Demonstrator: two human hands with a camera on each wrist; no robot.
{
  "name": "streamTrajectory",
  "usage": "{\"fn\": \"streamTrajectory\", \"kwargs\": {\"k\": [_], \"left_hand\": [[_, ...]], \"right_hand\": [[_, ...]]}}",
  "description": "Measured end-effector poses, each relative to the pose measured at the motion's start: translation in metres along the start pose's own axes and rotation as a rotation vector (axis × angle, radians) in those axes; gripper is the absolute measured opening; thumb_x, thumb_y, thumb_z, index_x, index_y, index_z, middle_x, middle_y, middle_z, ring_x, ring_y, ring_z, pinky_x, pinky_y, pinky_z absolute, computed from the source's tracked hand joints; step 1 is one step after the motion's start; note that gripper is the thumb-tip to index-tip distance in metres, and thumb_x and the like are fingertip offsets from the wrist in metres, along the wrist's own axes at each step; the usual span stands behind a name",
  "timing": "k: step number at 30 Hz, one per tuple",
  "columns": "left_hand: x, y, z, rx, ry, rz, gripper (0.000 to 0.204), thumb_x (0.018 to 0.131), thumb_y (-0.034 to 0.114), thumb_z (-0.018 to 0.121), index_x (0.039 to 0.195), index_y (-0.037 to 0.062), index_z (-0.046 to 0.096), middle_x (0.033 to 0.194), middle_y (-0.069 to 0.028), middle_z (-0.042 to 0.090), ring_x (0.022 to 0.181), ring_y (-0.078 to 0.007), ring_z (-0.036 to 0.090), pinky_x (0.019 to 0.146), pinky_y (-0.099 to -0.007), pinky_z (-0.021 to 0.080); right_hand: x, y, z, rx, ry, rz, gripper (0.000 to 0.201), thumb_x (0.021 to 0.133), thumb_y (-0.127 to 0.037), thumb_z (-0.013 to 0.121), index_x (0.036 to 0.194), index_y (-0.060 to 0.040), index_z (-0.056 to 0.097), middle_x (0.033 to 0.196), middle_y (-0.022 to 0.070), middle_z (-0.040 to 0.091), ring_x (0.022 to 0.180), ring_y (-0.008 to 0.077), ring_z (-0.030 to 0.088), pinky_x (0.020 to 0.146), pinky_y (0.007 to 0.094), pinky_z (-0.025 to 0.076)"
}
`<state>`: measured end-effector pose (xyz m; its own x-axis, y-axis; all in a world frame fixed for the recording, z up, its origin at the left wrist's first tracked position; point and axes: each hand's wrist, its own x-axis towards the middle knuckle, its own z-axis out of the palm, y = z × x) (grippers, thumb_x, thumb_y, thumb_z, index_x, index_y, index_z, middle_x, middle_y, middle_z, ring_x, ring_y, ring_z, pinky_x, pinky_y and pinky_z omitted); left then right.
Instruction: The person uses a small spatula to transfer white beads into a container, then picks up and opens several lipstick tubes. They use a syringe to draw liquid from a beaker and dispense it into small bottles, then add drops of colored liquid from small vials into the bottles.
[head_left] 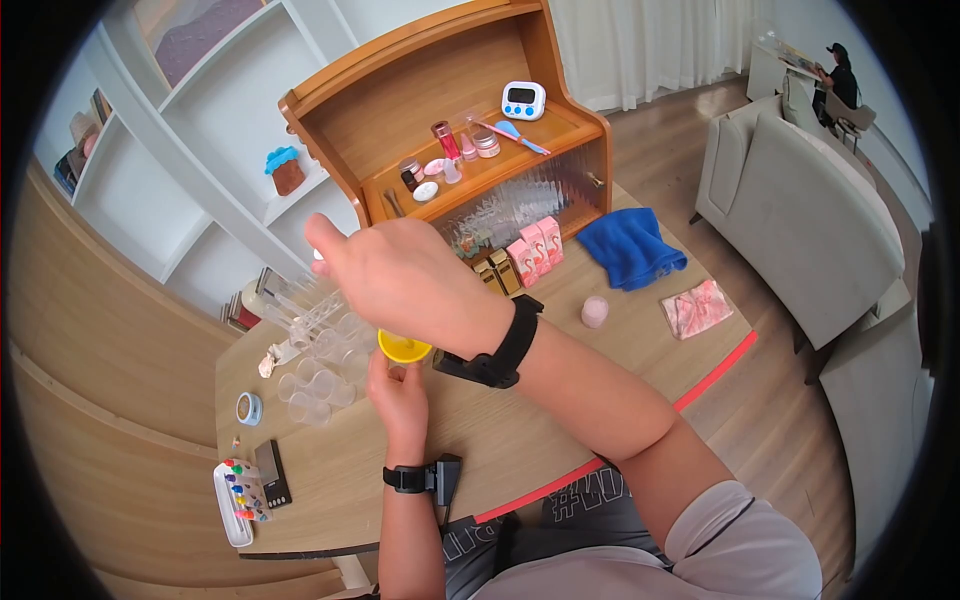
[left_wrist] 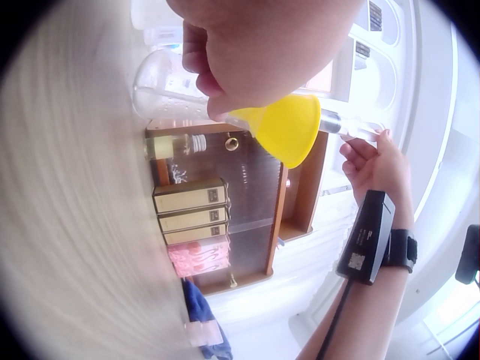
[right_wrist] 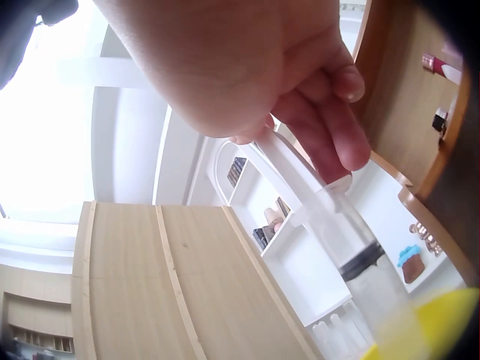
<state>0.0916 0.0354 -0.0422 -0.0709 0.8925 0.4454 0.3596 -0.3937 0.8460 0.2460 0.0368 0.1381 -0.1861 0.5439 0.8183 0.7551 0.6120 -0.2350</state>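
Observation:
My right hand [head_left: 410, 270] is raised over the table and holds a clear syringe [right_wrist: 337, 232] by its plunger end. A dark plunger seal shows inside the barrel. The syringe's lower end points into a yellow funnel [left_wrist: 289, 135], whose wide mouth faces up. Below, my left hand [head_left: 400, 400] grips the funnel's narrow part at the top of a clear flask [left_wrist: 161, 82]; its fingers cover where funnel and flask meet. In the head view, my right hand hides the syringe and part of the funnel [head_left: 404, 348].
Clear plastic cups [head_left: 315, 385] stand left of my hands, near a clear rack of tubes [head_left: 310, 305]. Behind are a wooden cabinet [head_left: 430, 75], gold boxes [head_left: 497, 272] and pink boxes [head_left: 536, 250]. A blue towel [head_left: 635, 248] lies right; a black scale [head_left: 272, 475] sits front left.

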Motion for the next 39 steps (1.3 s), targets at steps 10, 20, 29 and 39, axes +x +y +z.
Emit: {"fn": "streamTrajectory", "kwargs": {"k": [10, 20, 29, 39], "left_hand": [[0.002, -0.008, 0.003, -0.031, 0.028, 0.083, 0.027, 0.087, -0.007, 0.07, 0.113, -0.0015, 0.064, 0.1, -0.0078, 0.067, 0.077, -0.0126, 0.064, 0.067, -0.0278, 0.051], [0.0, -0.001, -0.001, -0.079, -0.014, 0.006, 0.031, 0.086, -0.008, 0.069, 0.116, -0.0011, 0.063, 0.101, -0.009, 0.067, 0.078, -0.0135, 0.065, 0.066, -0.0279, 0.051], [0.001, -0.006, 0.0, -0.041, -0.003, 0.037, 0.032, 0.085, -0.007, 0.069, 0.116, -0.0006, 0.063, 0.102, -0.0099, 0.067, 0.08, -0.0149, 0.065, 0.069, -0.0289, 0.051], [0.001, -0.006, -0.002, -0.043, -0.013, 0.005, 0.031, 0.085, -0.007, 0.069, 0.115, -0.0006, 0.063, 0.097, -0.0087, 0.066, 0.07, -0.0122, 0.061, 0.061, -0.0272, 0.048]], "right_hand": [[0.002, 0.0, 0.0, 0.208, 0.024, -0.058, 0.018, 0.095, -0.016, 0.061, 0.099, -0.003, 0.049, 0.069, 0.0138, 0.067, 0.064, 0.0356, 0.068, 0.054, 0.0435, 0.052], [-0.002, 0.001, 0.012, 0.424, -0.155, 0.186, 0.027, 0.093, -0.019, 0.065, 0.105, -0.0004, 0.05, 0.086, 0.0224, 0.068, 0.083, 0.0442, 0.066, 0.07, 0.0489, 0.052], [-0.004, 0.008, 0.008, 0.4, -0.259, 0.206, 0.028, 0.091, -0.024, 0.068, 0.086, 0.0043, 0.065, 0.086, 0.0247, 0.067, 0.086, 0.0431, 0.066, 0.077, 0.0484, 0.053], [-0.009, 0.0, 0.01, 0.307, -0.204, 0.172, 0.025, 0.09, -0.022, 0.07, 0.088, 0.0022, 0.067, 0.085, 0.0244, 0.068, 0.084, 0.042, 0.068, 0.075, 0.048, 0.055]]}}
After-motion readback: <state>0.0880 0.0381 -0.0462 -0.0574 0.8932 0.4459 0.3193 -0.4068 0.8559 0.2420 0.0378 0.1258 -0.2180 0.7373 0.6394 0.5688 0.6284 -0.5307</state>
